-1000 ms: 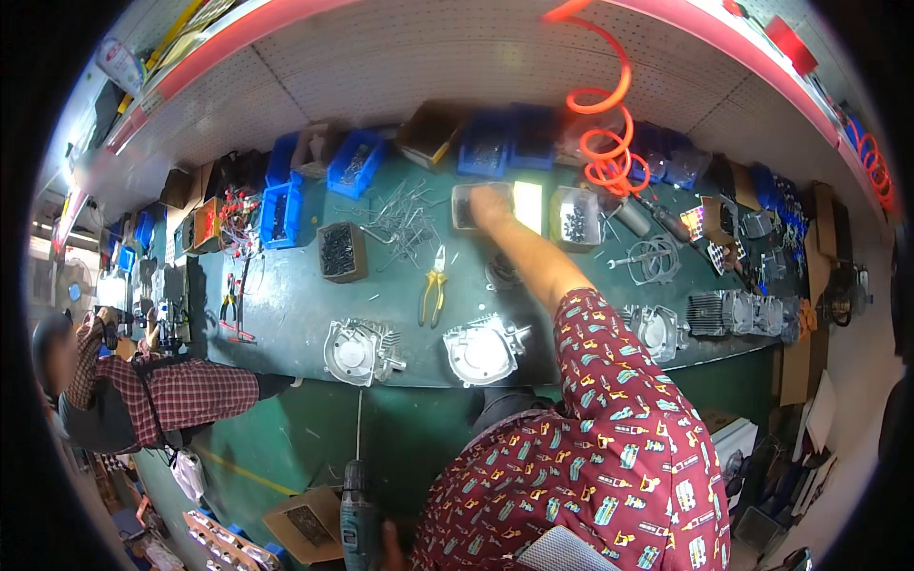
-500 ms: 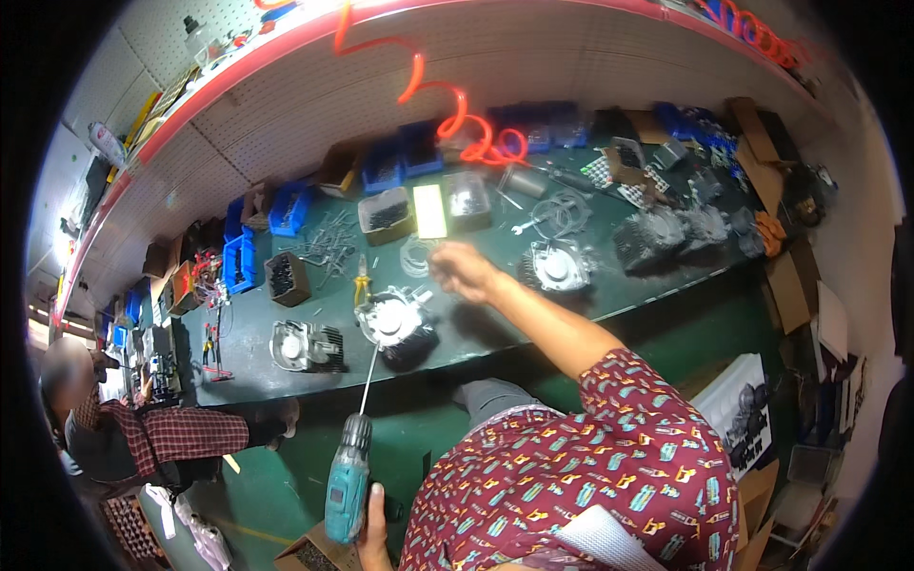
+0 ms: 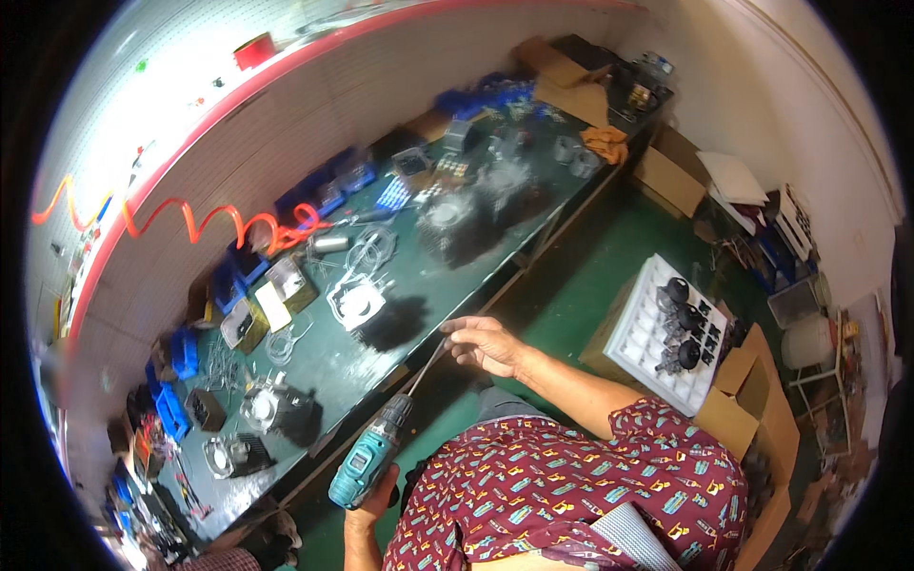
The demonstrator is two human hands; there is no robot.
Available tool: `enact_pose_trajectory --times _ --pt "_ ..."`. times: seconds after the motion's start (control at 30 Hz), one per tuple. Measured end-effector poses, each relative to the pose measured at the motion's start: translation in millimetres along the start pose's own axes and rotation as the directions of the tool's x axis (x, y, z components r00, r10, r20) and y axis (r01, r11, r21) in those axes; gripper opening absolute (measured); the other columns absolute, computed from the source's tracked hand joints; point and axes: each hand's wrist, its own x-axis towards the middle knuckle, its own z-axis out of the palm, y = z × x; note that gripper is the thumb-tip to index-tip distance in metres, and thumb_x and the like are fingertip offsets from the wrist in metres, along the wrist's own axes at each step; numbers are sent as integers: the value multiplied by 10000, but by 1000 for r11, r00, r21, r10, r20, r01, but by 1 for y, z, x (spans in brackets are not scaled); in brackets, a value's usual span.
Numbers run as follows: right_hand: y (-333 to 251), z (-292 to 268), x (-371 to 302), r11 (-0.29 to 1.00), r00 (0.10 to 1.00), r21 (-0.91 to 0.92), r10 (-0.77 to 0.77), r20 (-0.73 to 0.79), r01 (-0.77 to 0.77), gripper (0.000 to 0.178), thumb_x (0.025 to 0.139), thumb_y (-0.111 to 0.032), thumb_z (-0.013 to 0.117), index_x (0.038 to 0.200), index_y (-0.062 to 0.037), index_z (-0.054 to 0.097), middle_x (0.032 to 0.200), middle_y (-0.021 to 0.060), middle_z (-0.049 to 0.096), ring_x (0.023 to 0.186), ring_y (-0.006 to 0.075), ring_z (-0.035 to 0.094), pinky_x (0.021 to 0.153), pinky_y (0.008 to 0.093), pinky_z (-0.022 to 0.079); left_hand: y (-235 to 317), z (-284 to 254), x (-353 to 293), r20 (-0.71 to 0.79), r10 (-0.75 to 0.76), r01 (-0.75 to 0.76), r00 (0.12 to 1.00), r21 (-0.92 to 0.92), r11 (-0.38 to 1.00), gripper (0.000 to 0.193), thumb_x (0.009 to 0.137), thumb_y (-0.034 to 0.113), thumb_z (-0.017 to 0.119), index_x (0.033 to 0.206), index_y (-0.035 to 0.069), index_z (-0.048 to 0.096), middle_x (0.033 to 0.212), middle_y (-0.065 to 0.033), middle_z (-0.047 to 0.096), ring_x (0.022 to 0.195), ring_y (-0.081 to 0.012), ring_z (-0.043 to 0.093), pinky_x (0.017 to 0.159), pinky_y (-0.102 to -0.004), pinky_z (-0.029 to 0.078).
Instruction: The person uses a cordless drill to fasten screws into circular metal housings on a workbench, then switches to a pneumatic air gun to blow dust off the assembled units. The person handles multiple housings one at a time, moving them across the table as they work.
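One drill [image 3: 360, 466], clasped in the person's left grip [image 3: 383, 493], held in front of the worktop [image 3: 335, 373], bit [image 3: 428, 372] slanting up and rightward. Right grip [image 3: 486, 344]: fingers gathered at the bit's tip. From where I stand, cannot tell whether they pinch the bit itself or some small part on it.

Chief risk, in my judgement: trigger squeezed too soon. Trigger finger hidden from me. A turning bit could scrape or twist the fingertips; right grip is bare.

Second: a drop. What shows beneath that pinch is green floor [image 3: 564, 290], not worktop. A slackened finger or a jolt could send anything small down there, awkward to find.

Third: misalignment. Drill carried on one arm, no rest seen under it. A sagging wrist would pull the slim bit sideways, out of the fingers.

Fourth: a knock. One casting [image 3: 231, 456] stands near the worktop's front edge, another [image 3: 270, 407] just beyond; a wide leftward swing of the drill might strike either.
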Motion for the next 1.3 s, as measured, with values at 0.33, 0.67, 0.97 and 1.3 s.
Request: enact_pose_trajectory --times 0.33,0.67,0.97,1.3 --pt "-72 -117 -21 933 927 140 -295 -234 332 137 958 -180 685 1026 -66 648 864 33 680 694 83 625 563 220 519 81 81 179 208 138 -104 968 -165 981 279 844 127 756 1108 89 676 961 -39 654 869 -215 603 773 -357 498" --pt "-166 -207 9 901 918 267 -259 -302 342 149 940 -244 716 958 -105 668 789 -4 600 643 77 509 540 222 391 107 156 279 300 76 -60 951 -64 996 344 850 139 774 1174 101 666 1045 -24 675 921 -177 622 806 -339 517" --pt "-216 -233 80 987 993 140 -61 -101 75 177 949 -247 706 904 -103 615 746 -20 570 575 56 467 467 194 327 112 147 355 171 163 -165 972 -6 986 130 760 77 800 798 66 676 689 -59 646 579 -204 614 549 -335 480" --pt "-282 -245 177 832 866 -540 -356 -352 122 225 907 -197 701 1007 4 694 819 13 674 675 58 574 568 233 452 62 137 409 126 -163 173 979 -72 982 298 860 196 777 1120 88 681 934 -44 695 821 -181 641 727 -349 525"
